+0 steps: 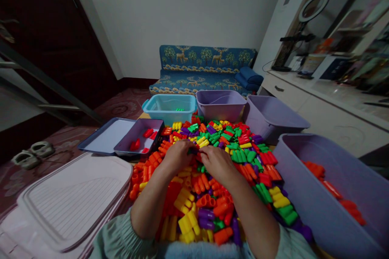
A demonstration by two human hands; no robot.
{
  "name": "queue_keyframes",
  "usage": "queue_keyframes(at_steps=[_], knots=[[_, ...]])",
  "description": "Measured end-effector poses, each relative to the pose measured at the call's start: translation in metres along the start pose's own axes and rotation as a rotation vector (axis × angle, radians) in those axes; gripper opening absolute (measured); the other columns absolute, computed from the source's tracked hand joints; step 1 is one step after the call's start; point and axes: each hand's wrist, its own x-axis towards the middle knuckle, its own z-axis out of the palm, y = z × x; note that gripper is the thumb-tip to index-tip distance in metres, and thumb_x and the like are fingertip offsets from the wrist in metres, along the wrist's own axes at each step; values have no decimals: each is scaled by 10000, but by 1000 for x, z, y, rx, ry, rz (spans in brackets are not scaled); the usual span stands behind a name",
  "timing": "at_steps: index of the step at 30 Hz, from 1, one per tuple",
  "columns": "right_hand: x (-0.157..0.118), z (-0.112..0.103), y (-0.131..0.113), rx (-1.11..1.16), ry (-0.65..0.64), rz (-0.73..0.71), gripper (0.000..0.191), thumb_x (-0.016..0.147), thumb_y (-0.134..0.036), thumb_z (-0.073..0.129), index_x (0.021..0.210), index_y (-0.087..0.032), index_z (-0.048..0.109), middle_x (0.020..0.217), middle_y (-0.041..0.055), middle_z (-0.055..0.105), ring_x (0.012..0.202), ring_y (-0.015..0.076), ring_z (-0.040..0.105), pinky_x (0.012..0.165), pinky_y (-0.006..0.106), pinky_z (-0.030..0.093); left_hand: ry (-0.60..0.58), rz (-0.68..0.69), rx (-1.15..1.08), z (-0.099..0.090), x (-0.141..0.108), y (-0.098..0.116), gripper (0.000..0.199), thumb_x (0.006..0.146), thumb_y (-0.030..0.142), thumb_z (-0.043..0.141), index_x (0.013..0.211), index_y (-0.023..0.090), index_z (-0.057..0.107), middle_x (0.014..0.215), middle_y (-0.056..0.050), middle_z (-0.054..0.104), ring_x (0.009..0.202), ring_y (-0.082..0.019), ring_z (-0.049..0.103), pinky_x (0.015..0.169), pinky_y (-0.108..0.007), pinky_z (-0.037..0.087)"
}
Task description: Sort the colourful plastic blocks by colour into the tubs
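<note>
My left hand point(180, 155) and my right hand point(215, 162) meet over the middle of a heap of plastic toy blocks. The fingers of both are curled in and nearly touch. A bit of dark purple and green shows between the fingertips, but I cannot make out what is held. Just beyond the fingertips lies a yellow block point(202, 142). The blocks look like short joined tubes in red, orange, yellow, green and purple. Closer to my body are a yellow block point(188, 226), a purple block point(206, 218) and an orange block point(223, 236).
Behind the heap stand a light blue bin point(168, 118) with green pieces and a purple bin point(220, 111). Another purple bin point(273, 114) is at back right; a larger bin point(306, 194) at right holds red pieces. Left are a shallow box point(123, 145) with red blocks and a pale lid point(75, 198).
</note>
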Motion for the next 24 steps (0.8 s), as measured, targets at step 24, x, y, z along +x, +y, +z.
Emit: queue_keyframes(at_steps=[24], knots=[[0,2,9,-2,-49,-19,277,882,-350,525,1096,-237,662,1106,71,713,1021,238,656,767,289,437,25,-340,246,-29,-74,-3,485,784,243,636,1258,151,600,1185,-182,618,1066,-300,619,919,-400,472]])
